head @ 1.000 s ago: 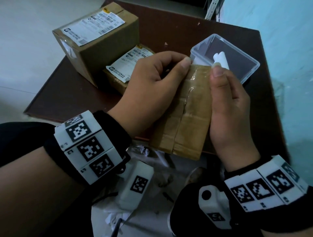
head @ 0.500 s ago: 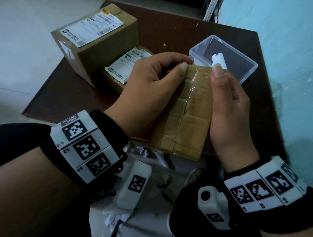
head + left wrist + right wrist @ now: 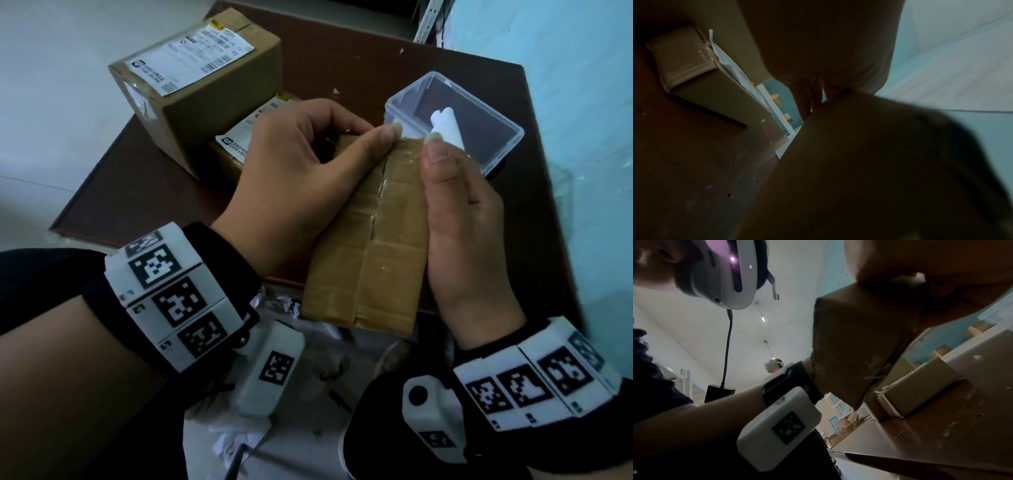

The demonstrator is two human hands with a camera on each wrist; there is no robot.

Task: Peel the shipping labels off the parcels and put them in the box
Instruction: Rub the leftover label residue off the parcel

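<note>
Head view showed, nearest, both wrists in marker bands, with the left hand (image 3: 294,178) and right hand (image 3: 459,219) curled round a taped brown parcel (image 3: 370,253) held up over the near edge of the worktop (image 3: 144,192). Both thumbs pressed its upper edge. Its visible face carried only tape; whether a label sat on the hidden side could not be told. Beyond the thumbs stood the clear plastic box (image 3: 507,144), already holding a rolled white label (image 3: 445,126), so by my reckoning at least one peel was done. Further left, a flat parcel (image 3: 236,150) lay partly behind the left hand, and the big carton (image 3: 205,85) stood beyond it; both wore white labels, so those were left. Left wrist view was dark and mostly blocked by the hand; the fingers' undersides stayed out of sight.
</note>
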